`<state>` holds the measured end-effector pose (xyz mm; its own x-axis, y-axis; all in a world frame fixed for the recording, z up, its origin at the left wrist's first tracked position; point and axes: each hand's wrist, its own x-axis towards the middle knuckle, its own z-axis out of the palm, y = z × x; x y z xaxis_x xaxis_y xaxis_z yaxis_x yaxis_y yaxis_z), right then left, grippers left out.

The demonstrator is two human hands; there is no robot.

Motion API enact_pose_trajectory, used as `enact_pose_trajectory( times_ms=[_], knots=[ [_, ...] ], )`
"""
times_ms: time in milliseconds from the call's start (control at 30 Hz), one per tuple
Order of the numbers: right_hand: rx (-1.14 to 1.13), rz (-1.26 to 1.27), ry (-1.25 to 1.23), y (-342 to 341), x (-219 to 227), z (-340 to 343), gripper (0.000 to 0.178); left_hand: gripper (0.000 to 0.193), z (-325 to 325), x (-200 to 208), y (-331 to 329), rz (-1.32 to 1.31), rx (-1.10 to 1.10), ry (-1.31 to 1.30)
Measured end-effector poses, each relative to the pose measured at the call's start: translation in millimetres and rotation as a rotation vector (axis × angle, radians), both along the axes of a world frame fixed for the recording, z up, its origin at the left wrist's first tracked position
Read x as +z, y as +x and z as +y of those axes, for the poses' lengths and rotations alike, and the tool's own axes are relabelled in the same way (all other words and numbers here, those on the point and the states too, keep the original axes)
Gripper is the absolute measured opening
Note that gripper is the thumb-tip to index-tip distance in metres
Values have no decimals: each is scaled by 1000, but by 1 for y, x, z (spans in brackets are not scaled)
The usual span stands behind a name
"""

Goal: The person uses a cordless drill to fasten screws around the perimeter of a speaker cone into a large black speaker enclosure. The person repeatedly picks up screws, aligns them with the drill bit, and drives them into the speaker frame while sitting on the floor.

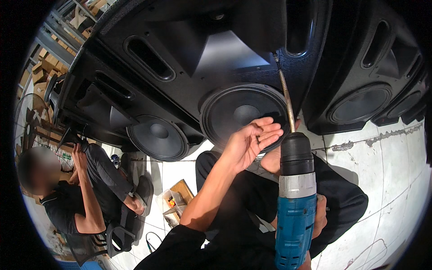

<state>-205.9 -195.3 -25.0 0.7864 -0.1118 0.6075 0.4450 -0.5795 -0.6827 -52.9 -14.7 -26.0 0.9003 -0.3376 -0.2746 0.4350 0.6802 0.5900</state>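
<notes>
My right hand (320, 216) is wrapped around the grip of a teal cordless drill (294, 225) with a black chuck. A long driver bit (286, 94) runs up from the chuck, and its tip meets the front of a black loudspeaker cabinet (180, 90) beside an oval port (300, 27). My left hand (254, 139) is raised, palm up with fingers partly curled and apart, in front of the round woofer cone (245, 112). Nothing large shows in it; whether a small screw lies there cannot be made out. Above the woofer is a flared horn (227, 51).
More black loudspeakers stand left (157, 135) and right (360, 103). A divided parts box (176, 203) sits on the tiled floor (387, 189) by my left forearm. At left a seated person (76, 202) works at another cabinet. Cardboard boxes (42, 72) and a metal rack (56, 36) are behind.
</notes>
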Motion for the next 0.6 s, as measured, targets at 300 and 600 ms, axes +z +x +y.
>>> enact_pose_trajectory(
  times_ms=[300, 600],
  knots=[
    [-105, 77, -120, -8, -14, -3, 51, 35, 20, -32, -27, 19, 4, 28],
    [25, 9, -129, 23, 55, -6, 37, 34, 24, -63, -41, 106, 27, 116]
  ],
)
